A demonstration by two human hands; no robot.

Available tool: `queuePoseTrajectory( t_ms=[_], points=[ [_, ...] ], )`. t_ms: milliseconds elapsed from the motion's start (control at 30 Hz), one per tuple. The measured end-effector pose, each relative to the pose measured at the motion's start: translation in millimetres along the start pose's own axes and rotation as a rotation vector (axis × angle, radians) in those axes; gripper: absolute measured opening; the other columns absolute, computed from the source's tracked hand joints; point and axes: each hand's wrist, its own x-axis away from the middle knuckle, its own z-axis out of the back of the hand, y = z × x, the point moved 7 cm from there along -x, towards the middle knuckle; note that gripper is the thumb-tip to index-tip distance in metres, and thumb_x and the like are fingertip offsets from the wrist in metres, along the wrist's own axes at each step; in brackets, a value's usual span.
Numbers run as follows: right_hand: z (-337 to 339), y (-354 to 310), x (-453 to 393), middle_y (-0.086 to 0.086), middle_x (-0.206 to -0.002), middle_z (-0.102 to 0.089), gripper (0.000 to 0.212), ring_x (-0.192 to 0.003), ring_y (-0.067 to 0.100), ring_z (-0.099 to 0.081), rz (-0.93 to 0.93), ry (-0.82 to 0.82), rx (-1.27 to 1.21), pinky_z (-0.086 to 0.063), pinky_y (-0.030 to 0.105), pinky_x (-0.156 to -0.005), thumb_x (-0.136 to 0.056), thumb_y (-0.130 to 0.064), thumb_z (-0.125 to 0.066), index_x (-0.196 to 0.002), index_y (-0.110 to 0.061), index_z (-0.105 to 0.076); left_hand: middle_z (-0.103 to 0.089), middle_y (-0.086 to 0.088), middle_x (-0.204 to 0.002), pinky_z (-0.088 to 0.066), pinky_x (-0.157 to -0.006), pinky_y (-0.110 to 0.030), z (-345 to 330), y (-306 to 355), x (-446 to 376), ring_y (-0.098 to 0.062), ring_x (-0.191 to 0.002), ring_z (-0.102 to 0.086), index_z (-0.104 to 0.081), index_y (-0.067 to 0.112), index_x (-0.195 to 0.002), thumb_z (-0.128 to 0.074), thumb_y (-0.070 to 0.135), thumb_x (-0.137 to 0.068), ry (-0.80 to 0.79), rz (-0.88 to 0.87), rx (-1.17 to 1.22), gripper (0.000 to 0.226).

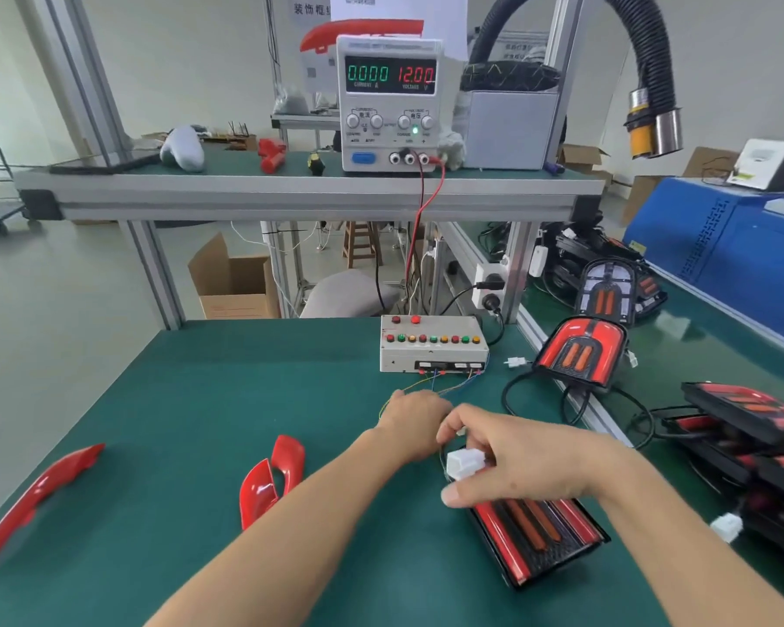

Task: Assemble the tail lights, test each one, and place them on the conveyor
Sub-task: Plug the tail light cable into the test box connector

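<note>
Tail light (535, 540) near tabletop's right front edge, its white connector (465, 463) pinched by right hand (517, 463); left hand (415, 418) curled over tester leads, grip unclear; misaligned mating risks bent pins.

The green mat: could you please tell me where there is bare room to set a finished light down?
Bare mat lies left of the test box, behind the red trim pieces. It is crowded around both hands, the white connector and the tail light, and along the right edge with stacked lights.

Factory assembly bench: power supply (390, 101), test box (431, 348).
</note>
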Motion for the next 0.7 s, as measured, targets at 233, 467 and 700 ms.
queuePoseTrajectory(
  t_ms=[233, 467, 700],
  points=[
    [-14.0, -15.7, -1.2, -0.015, -0.076, -0.055, 0.042, -0.067, 0.004, -0.048, 0.201, -0.193, -0.011, -0.04, 0.025, -0.069, -0.074, -0.063, -0.072, -0.109, -0.041, -0.064, -0.069, -0.002, -0.078, -0.049, -0.076, -0.028, 18.5, -41.9, 4.8, -0.019, -0.079, -0.061, -0.064, 0.015, -0.086, -0.059, 0.019, -0.099, 0.244, 0.296, 0.926, 0.014],
    [-0.1, -0.2, -17.3, -0.012, -0.078, -0.051, 0.054, -0.065, 0.007, -0.039, 0.276, -0.209, -0.598, -0.031, 0.021, -0.061, -0.091, -0.041, -0.06, -0.13, -0.003, -0.053, -0.064, -0.003, -0.074, -0.042, -0.074, -0.026, 14.0, -58.8, 5.7, -0.017, -0.077, -0.055, -0.07, 0.007, -0.089, -0.066, 0.022, -0.097, 0.349, 0.297, 1.323, 0.017],
    [54.3, 45.7, -45.5, -0.013, -0.049, -0.031, 0.047, -0.047, 0.008, -0.027, 0.086, 0.694, -0.395, -0.027, 0.028, -0.056, -0.1, -0.053, -0.051, -0.066, -0.025, -0.065, -0.062, 0.011, -0.061, -0.037, -0.055, -0.008, 5.2, -66.9, 9.1, 0.002, -0.055, -0.05, -0.078, 0.015, -0.084, -0.074, 0.034, -0.091, 0.389, 0.329, 1.383, 0.021]
  ],
)
